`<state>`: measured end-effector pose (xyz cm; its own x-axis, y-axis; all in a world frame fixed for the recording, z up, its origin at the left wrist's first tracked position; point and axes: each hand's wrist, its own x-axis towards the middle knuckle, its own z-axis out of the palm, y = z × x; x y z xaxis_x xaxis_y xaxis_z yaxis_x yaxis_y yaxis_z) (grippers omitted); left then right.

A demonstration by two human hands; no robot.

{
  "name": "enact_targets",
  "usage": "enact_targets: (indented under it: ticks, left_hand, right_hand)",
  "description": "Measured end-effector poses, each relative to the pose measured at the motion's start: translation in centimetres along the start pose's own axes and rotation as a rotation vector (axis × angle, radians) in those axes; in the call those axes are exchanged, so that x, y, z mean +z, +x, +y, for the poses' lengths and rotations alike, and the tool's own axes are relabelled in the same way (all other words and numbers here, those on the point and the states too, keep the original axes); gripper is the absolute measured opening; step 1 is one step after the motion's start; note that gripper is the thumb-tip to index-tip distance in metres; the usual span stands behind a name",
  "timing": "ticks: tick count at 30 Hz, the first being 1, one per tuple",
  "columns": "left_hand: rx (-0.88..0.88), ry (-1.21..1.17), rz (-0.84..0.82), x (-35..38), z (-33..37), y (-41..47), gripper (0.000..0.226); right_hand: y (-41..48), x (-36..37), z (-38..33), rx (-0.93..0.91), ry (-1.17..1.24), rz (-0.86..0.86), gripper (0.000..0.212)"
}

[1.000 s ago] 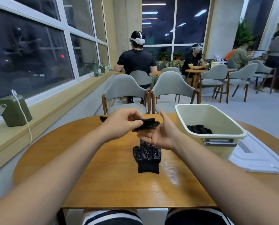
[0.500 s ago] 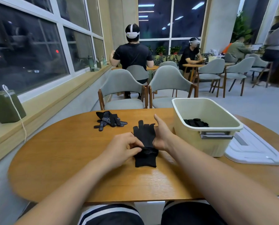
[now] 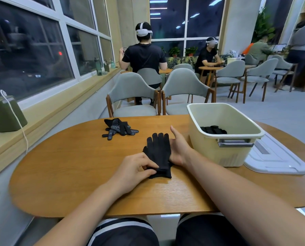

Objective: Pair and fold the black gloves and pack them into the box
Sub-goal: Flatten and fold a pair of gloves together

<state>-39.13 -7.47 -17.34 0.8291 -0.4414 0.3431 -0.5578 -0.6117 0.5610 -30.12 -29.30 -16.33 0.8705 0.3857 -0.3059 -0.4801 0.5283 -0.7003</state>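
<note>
A stacked pair of black gloves lies flat in the middle of the wooden table, fingers pointing away from me. My left hand pinches the cuff end at the near side. My right hand rests open along the gloves' right edge, touching them. A loose heap of more black gloves with dotted palms lies at the far left of the table. The cream plastic box stands at the right, with folded black gloves inside on its bottom.
The box's white lid lies flat to the right of the box. Two grey chairs stand behind the table. A green device with a white cord sits on the window ledge at left. Other people sit at tables farther back.
The glove I held up in both hands has come down onto the glove lying on the table. My left hand now pinches the cuff, and my right hand lies against the side.
</note>
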Motion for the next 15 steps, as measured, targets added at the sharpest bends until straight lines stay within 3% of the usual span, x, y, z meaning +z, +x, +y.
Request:
enact_targets:
  ticks: [8,15]
  left_hand:
    - [-0.041,-0.039,0.027,1.2,-0.2,-0.4,0.019]
    - [-0.108,-0.081,-0.031,1.1,-0.2,-0.5,0.017]
  right_hand:
    - [0.5,-1.0,0.2,-0.020,0.070,-0.062,0.092]
    - [0.3,0.0,0.2,-0.103,-0.114,0.068,0.086]
